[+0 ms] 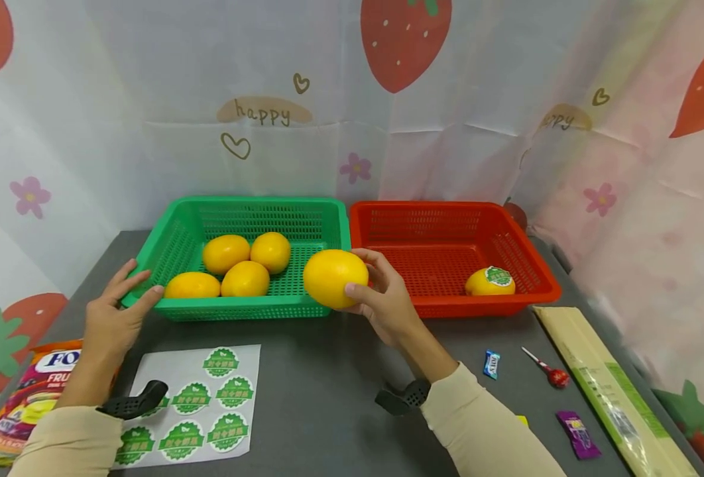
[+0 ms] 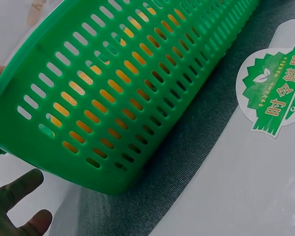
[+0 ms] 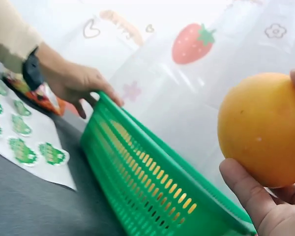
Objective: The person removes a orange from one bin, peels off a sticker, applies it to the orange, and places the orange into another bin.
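Leftward, the left hand (image 1: 113, 317) rested, fingers spread, on the rim of a green plastic basket (image 1: 256, 307) holding four yellow oval fruits (image 1: 225, 254), beyond a white sticker sheet (image 1: 170, 366). Near the basket's right front corner, the right hand (image 1: 390, 299) pinched another yellow oval fruit (image 1: 329, 277); beside, a red plastic basket (image 1: 453, 307) held one stickered fruit (image 1: 480, 283).

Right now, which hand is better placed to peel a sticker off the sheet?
Probably the left hand: it only rests on the rim of the green basket, and the sticker sheet lies near its wrist. The right hand is occupied holding a yellow fruit.
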`<state>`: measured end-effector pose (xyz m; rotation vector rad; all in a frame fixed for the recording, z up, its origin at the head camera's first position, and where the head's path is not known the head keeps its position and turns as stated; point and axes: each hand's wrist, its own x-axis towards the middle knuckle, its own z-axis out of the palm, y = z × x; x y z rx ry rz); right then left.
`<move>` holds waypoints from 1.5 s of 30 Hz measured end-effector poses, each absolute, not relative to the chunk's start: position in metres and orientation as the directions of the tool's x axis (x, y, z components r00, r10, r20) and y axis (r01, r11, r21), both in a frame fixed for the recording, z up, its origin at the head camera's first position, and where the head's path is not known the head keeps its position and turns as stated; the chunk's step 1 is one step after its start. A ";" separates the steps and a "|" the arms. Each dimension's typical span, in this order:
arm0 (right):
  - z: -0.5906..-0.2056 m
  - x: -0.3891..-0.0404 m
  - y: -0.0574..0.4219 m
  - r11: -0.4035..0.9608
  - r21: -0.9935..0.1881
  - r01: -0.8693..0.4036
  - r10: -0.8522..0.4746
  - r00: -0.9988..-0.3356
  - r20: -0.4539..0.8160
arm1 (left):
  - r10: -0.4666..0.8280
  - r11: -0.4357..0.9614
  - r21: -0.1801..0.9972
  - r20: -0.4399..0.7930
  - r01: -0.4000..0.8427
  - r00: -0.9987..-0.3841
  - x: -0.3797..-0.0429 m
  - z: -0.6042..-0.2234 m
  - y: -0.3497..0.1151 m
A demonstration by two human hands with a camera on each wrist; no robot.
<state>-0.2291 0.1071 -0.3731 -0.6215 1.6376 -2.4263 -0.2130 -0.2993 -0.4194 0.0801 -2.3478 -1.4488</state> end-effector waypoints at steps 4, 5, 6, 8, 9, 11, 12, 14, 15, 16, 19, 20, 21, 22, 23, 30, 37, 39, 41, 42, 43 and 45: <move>-0.384 -0.211 0.124 -0.430 -0.902 -0.024 -0.336 -0.924 0.184 | -0.238 0.484 0.864 0.281 0.137 -0.930 -0.213 -0.421 -0.300; -0.387 -0.207 0.129 -0.431 -0.902 -0.006 -0.336 -0.927 0.166 | -0.237 0.485 0.864 0.280 0.136 -0.930 -0.213 -0.421 -0.300; -0.390 -0.203 0.134 -0.424 -0.906 0.006 -0.337 -0.929 0.152 | -0.236 0.484 0.864 0.281 0.138 -0.930 -0.213 -0.421 -0.300; -0.397 -0.196 0.143 -0.411 -0.911 0.019 -0.345 -0.929 0.136 | -0.231 0.482 0.864 0.283 0.143 -0.931 -0.213 -0.421 -0.300; -0.399 -0.193 0.147 -0.399 -0.917 0.021 -0.350 -0.928 0.131 | -0.229 0.481 0.865 0.284 0.145 -0.931 -0.214 -0.421 -0.300; -0.404 -0.186 0.155 -0.372 -0.928 0.025 -0.361 -0.925 0.120 | -0.228 0.474 0.867 0.286 0.150 -0.931 -0.214 -0.421 -0.300; -0.407 -0.183 0.159 -0.354 -0.935 0.032 -0.366 -0.924 0.107 | -0.227 0.472 0.868 0.288 0.154 -0.930 -0.215 -0.421 -0.301; -0.413 -0.177 0.165 -0.314 -0.948 0.057 -0.372 -0.926 0.068 | -0.229 0.468 0.870 0.291 0.157 -0.929 -0.215 -0.421 -0.301; -0.416 -0.174 0.167 -0.291 -0.954 0.072 -0.372 -0.927 0.043 | -0.231 0.467 0.870 0.294 0.160 -0.927 -0.215 -0.421 -0.302; -0.418 -0.173 0.169 -0.269 -0.959 0.091 -0.379 -0.925 0.019 | -0.235 0.468 0.869 0.297 0.160 -0.926 -0.215 -0.421 -0.302; -0.427 -0.172 0.173 -0.197 -0.972 0.128 -0.378 -0.925 -0.045 | -0.245 0.476 0.865 0.303 0.158 -0.921 -0.215 -0.420 -0.304; -0.429 -0.172 0.173 -0.174 -0.976 0.131 -0.376 -0.925 -0.057 | -0.247 0.483 0.862 0.305 0.156 -0.920 -0.215 -0.419 -0.304; -0.432 -0.172 0.174 -0.149 -0.980 0.129 -0.374 -0.925 -0.065 | -0.247 0.485 0.861 0.304 0.154 -0.920 -0.215 -0.419 -0.304; -0.433 -0.172 0.174 -0.126 -0.984 0.128 -0.375 -0.924 -0.072 | -0.249 0.489 0.859 0.304 0.152 -0.920 -0.214 -0.420 -0.304; -0.436 -0.171 0.174 -0.105 -0.986 0.126 -0.370 -0.926 -0.079 | -0.249 0.492 0.858 0.304 0.150 -0.920 -0.214 -0.420 -0.303; -0.448 -0.166 0.177 0.145 -0.989 0.024 -0.309 -0.949 -0.069 | -0.236 0.486 0.860 0.300 0.155 -0.924 -0.215 -0.421 -0.301; -0.460 -0.170 0.181 0.414 -0.859 -0.302 -0.186 -0.951 0.245 | -0.236 0.509 0.848 0.298 0.144 -0.925 -0.213 -0.420 -0.301; -0.463 -0.172 0.181 0.422 -0.819 -0.388 -0.219 -0.921 0.323 | -0.257 0.555 0.823 0.313 0.126 -0.914 -0.210 -0.417 -0.299; -0.466 -0.174 0.182 0.411 -0.799 -0.439 -0.255 -0.897 0.361 | -0.305 0.606 0.786 0.372 0.123 -0.877 -0.205 -0.413 -0.293; -0.467 -0.174 0.182 0.407 -0.795 -0.450 -0.273 -0.890 0.364 | -0.336 0.625 0.769 0.418 0.132 -0.844 -0.202 -0.411 -0.289; -0.467 -0.174 0.184 0.407 -0.788 -0.461 -0.292 -0.884 0.366 | -0.364 0.641 0.752 0.475 0.155 -0.801 -0.198 -0.409 -0.284; -0.465 -0.174 0.186 0.400 -0.787 -0.470 -0.329 -0.875 0.356 | -0.391 0.654 0.717 0.595 0.243 -0.702 -0.189 -0.406 -0.272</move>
